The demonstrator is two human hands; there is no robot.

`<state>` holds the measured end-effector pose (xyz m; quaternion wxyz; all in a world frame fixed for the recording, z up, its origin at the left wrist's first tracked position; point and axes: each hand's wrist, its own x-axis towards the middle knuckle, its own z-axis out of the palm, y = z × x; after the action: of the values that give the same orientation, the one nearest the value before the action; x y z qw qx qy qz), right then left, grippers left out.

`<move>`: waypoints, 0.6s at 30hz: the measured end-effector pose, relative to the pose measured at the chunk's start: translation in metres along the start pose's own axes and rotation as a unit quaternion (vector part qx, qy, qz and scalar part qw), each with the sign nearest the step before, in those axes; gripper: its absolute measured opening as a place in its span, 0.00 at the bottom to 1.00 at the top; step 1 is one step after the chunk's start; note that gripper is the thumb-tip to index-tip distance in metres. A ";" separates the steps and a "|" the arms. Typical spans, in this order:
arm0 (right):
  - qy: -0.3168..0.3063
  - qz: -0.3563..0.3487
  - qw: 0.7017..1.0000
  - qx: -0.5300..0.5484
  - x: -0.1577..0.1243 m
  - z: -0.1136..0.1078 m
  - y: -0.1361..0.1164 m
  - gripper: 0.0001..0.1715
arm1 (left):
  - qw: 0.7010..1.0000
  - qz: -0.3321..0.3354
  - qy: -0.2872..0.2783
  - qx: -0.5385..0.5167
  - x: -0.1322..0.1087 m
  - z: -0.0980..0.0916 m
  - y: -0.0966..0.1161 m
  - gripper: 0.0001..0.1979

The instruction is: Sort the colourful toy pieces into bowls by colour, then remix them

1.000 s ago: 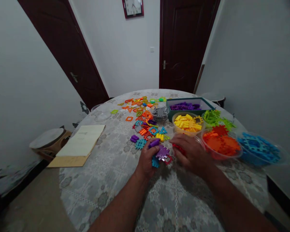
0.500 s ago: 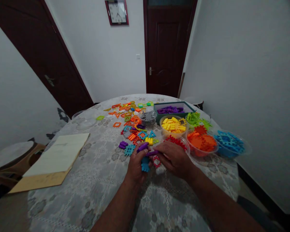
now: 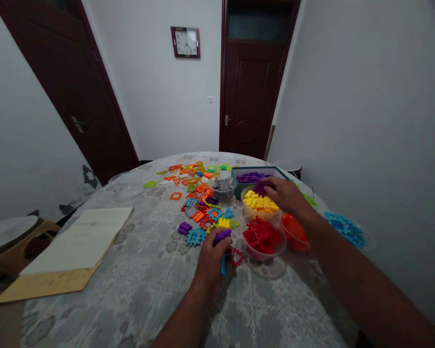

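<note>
My left hand (image 3: 212, 256) is closed around a rounded purple building piece (image 3: 223, 236), with a blue piece (image 3: 223, 265) showing below the fingers. My right hand (image 3: 284, 193) reaches forward over the bowl of yellow pieces (image 3: 255, 200) and pinches a flat purple building piece (image 3: 261, 189). Just beyond those fingers stands the green-edged box (image 3: 235, 188) with purple pieces (image 3: 250, 177) in it. Close to my left hand lie a red square piece (image 3: 237, 257), a blue grid piece (image 3: 195, 237) and purple cylinder pieces (image 3: 184, 228).
Clear bowls of red pieces (image 3: 264, 235), orange pieces (image 3: 295, 231), blue pieces (image 3: 344, 229) and grey pieces (image 3: 224, 184) stand on the cloth-covered table (image 3: 141, 299). Mixed loose pieces spread across its middle. Paper sheets (image 3: 79, 237) lie at left.
My right hand has left my left hand and moved forward to the purple box, now with a flat purple piece in its fingers. My left hand keeps its pieces. The view has tilted up slightly.
</note>
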<state>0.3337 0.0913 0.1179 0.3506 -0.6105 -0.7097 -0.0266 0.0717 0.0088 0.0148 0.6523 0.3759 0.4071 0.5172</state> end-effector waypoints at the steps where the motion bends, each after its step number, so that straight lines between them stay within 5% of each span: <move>1: 0.038 0.022 0.999 -0.015 0.015 -0.001 0.008 0.19 | 1.000 -0.001 -0.003 0.005 0.000 0.000 0.000 0.17; 4: 0.100 0.051 0.993 -0.028 0.036 -0.002 0.019 0.22 | 1.000 -0.013 -0.012 0.017 -0.001 -0.001 -0.002 0.18; 7: 0.122 0.044 0.992 0.014 0.018 -0.003 0.006 0.21 | 0.999 -0.026 -0.032 0.025 -0.003 -0.002 -0.004 0.19; 12: -0.002 -0.011 0.983 0.181 -0.049 0.000 -0.048 0.18 | 0.998 -0.018 -0.053 0.034 -0.005 -0.001 -0.001 0.18; 18: -0.114 -0.169 0.955 0.213 -0.090 0.015 -0.085 0.20 | 0.995 -0.004 -0.084 0.060 -0.005 -0.001 0.003 0.14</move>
<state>0.2523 0.0005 0.0916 0.3798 -0.3917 -0.8269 0.1364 0.0692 0.0043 0.0180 0.6626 0.4548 0.3825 0.4559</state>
